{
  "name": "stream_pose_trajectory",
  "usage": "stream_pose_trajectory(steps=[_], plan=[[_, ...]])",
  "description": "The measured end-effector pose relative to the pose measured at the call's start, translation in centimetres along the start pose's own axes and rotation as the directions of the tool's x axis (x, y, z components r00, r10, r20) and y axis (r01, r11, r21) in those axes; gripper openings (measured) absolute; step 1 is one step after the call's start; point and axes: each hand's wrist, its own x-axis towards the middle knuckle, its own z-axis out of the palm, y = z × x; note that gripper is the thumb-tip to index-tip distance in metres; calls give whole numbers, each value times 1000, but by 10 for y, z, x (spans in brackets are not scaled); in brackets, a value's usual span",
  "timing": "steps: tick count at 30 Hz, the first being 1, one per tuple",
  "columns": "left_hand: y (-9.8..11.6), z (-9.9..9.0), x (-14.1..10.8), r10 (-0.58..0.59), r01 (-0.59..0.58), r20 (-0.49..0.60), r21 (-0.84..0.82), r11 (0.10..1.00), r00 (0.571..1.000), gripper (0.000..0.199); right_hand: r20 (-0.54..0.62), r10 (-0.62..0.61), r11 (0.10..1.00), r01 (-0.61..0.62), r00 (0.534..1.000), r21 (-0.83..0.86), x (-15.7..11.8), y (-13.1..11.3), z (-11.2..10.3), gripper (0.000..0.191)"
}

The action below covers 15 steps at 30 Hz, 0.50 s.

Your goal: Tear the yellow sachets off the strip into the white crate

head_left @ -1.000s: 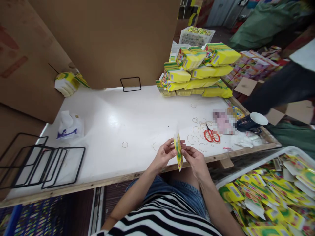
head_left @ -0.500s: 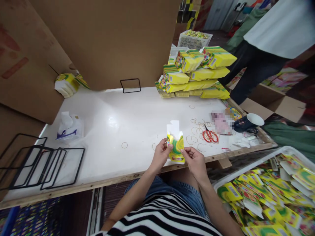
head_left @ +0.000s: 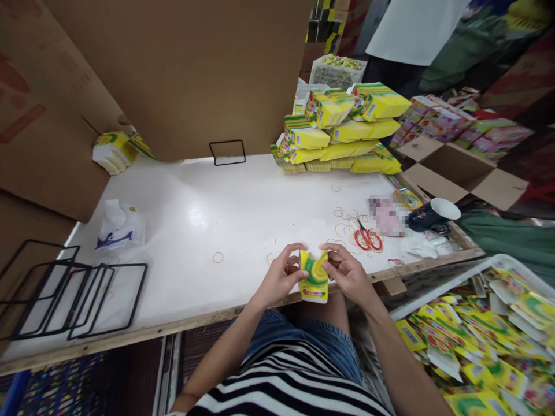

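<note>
Black and white wavy stripes are crossing the shirt (head_left: 286, 381) above blue denim shorts (head_left: 303, 341). The small carton (head_left: 314, 283) is showing yellow with green swirls. The scissors (head_left: 367, 239) are displaying red-orange handles, the mug (head_left: 433, 215) is showing dark blue outside and white inside, and the tabletop (head_left: 182, 231) is gleaming white.

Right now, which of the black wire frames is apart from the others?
The lone frame at the far edge of the table, by the cardboard; the other frames are bunched at the near left corner.
</note>
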Motion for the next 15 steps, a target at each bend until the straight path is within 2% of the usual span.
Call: stream_pose_trajectory(steps=[2, 3, 5, 8, 10, 11, 13, 15], plan=[[0, 0, -2, -28, 29, 35, -7, 1000, 999, 43, 37, -20, 997, 23, 999, -77, 1, -4, -3, 21], [0, 1, -3, -38, 38, 39, -7, 999, 999, 44, 35, -41, 991, 45, 999, -123, 2, -5, -4, 20], [-2, 2, -4, -54, 54, 27, -13, 998, 998, 57, -1, -79, 980, 78, 997, -182, 3, -4, -2, 23], [-5, 2, -3, -69, 70, 20, -27, 997, 997, 78, -97, -78, 992, 67, 992, -106, 4, 3, 2, 24], [-6, 0, -2, -64, 64, 31, -4, 998, 997, 71, -132, -57, 997, 51, 990, -51, 5, 6, 2, 43], [-6, -1, -1, -58, 57, 28, 22, 998, 998, 63, -136, -65, 996, 57, 989, -63, 5, 6, 1, 46], [-8, -2, 1, -46, 47, -5, 100, 994, 999, 49, -140, -111, 985, 90, 984, -147, 6, 5, -5, 37], [-10, -2, 2, -29, 38, -49, 184, 982, 998, 43, -97, -100, 977, 79, 990, -198, 7, 1, -11, 37]])
